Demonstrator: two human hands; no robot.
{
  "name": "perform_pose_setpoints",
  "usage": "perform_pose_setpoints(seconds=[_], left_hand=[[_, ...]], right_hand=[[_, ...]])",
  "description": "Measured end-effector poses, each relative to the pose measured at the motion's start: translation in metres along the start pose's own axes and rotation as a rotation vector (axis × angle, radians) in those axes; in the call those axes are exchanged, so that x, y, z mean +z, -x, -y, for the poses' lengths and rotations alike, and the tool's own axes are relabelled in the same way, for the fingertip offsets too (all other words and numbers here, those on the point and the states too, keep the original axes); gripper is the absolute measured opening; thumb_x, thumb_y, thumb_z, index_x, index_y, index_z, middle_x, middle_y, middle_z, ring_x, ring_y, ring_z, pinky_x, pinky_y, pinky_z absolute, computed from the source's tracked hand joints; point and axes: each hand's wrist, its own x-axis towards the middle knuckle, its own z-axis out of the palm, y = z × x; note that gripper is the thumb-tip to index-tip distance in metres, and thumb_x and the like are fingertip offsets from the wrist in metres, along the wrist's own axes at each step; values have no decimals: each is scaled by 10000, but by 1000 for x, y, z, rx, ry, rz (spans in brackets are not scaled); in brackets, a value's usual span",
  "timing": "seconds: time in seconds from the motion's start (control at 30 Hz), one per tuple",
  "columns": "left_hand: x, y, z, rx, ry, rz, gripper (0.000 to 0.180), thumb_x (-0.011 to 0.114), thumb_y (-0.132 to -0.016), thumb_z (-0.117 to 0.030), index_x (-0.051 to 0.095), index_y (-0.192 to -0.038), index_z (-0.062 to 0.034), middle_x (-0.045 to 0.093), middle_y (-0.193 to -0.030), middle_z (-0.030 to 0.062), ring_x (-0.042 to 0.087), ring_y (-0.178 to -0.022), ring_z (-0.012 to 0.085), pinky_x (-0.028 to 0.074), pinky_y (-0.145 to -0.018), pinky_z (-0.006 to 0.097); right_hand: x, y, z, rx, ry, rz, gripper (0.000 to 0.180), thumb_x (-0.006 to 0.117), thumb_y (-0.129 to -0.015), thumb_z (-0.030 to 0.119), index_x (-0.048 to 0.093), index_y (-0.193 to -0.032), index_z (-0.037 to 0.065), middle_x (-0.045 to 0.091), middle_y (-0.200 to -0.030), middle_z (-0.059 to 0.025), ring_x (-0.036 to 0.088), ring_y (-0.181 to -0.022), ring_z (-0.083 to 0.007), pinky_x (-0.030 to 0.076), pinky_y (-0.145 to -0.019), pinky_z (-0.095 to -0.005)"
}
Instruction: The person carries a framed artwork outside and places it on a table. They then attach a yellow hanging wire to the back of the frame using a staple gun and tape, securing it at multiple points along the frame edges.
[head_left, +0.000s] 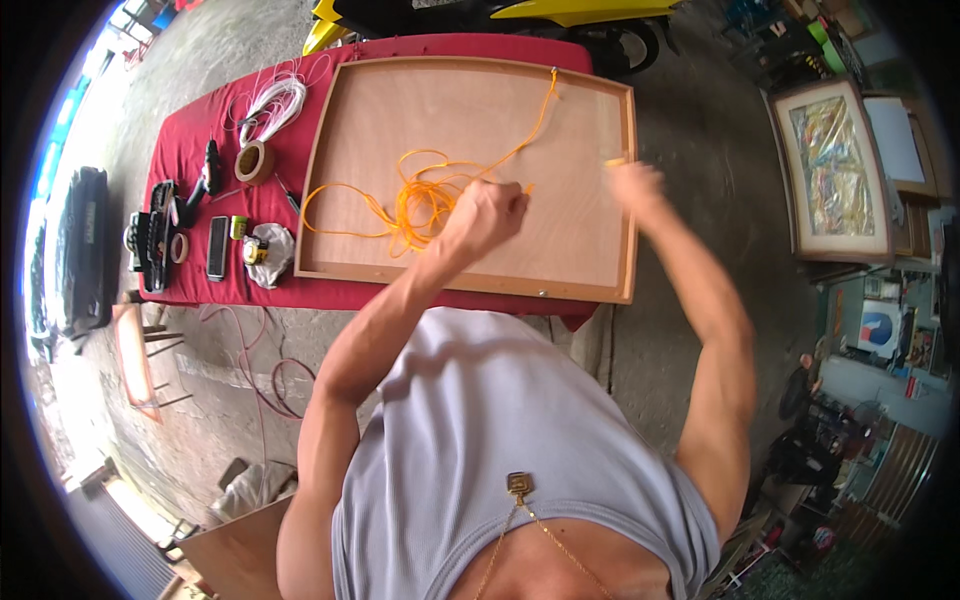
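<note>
A tangled orange cord [425, 205] lies on a wooden panel with a raised rim [400, 63]. One stretch of the cord runs up to a metal fitting [554, 71] on the panel's far rim, near the right corner. My left hand [488, 217] is closed in a fist over the panel, beside the tangle. Orange cord passes at its fingers, and a short orange bit shows by its thumb side. Over the panel's right rim, my right hand [637, 186] is blurred by motion, its fingers drawn together. A small orange-yellow bit shows at its fingertips; what it is stays unclear.
The panel rests on a red-covered table [190, 130]. Left of it lie a white cord coil [272, 107], a tape roll [254, 162], a drill [209, 170], a phone [217, 248] and a tape measure [256, 250]. A framed picture [835, 170] stands at right; a yellow motorbike [580, 10] is behind.
</note>
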Motion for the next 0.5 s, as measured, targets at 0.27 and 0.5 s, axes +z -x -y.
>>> perform_pose_setpoints(seconds=[0.27, 0.5], left_hand=[[-27, 22, 16, -184, 237, -56, 228, 603, -867, -200, 665, -791, 7, 515, -533, 128, 503, -455, 189, 412, -472, 315], [-35, 27, 31, -286, 140, 0, 254, 586, -893, -230, 673, -867, 7, 596, -595, 65, 566, -526, 126, 454, -525, 263]], right_hand=[[-84, 2, 6, 118, -493, -233, 243, 452, -920, 219, 409, -1059, 24, 610, -704, -276, 622, -705, -445, 497, -584, -528], [-27, 11, 81, -259, -900, -395, 390, 487, -851, 106, 399, -1215, -4, 612, -965, -255, 648, -762, -376, 522, -623, -451]])
